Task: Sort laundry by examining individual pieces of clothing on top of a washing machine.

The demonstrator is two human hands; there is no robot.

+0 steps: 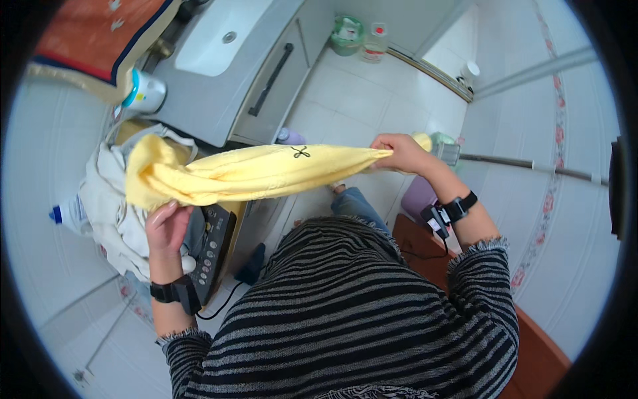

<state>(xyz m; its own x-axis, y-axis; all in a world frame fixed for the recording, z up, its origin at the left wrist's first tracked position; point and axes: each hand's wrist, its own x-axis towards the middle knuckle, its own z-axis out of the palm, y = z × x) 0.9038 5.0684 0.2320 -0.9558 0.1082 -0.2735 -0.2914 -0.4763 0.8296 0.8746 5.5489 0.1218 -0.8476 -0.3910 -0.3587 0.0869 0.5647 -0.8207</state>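
Observation:
A yellow cloth garment (269, 172) with a small dark bow mark is stretched lengthwise between my two hands. My right hand (401, 152) pinches its gathered, narrow end. At the other end, the cloth bunches into loose folds, and my left hand (169, 227) grips its lower edge with the fingertips partly hidden by the fabric. Beneath and beside my left hand, white and grey clothes (112, 199) lie heaped on what looks like a washing machine, whose dark control panel (212, 254) carries several round buttons.
A sink basin (214, 45) is set in a grey counter (199, 95) above a cabinet with a black handle (271, 80). A purple bottle (290, 136), a green bin (347, 36) and a clear jug (375, 45) stand on the tiled floor. A metal pole (518, 163) extends at right.

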